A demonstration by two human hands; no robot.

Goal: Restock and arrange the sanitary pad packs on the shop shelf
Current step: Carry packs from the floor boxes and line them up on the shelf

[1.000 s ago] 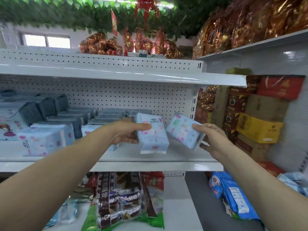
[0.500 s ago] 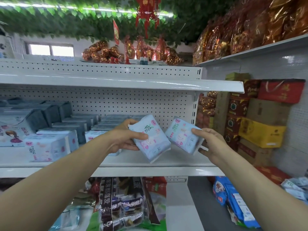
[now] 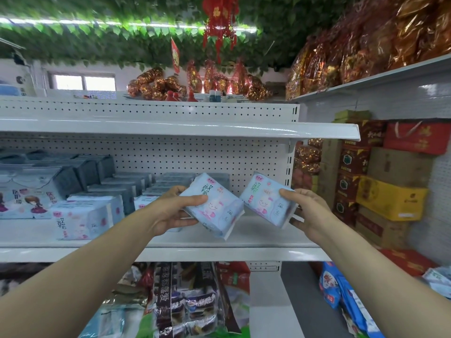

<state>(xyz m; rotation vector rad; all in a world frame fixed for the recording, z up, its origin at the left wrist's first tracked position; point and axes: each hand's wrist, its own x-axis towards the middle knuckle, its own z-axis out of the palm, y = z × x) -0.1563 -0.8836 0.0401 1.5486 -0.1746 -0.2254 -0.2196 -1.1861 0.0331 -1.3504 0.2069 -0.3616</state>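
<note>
Shop shelf [image 3: 256, 237] runs white before me. My left hand [image 3: 170, 211] curls round the left pad pack [image 3: 214, 208], now tipped aslant over the board; my right hand [image 3: 310, 213] pinches the right pad pack [image 3: 266, 201] beside it. Neither is placed yet.

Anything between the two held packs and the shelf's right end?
Nothing visible does. The white metal shelf is bare beneath the pale blue pad pack in the left hand and the matching pack in the right hand.

White shelf [image 3: 256, 236], pad packs [image 3: 83, 219]
</note>
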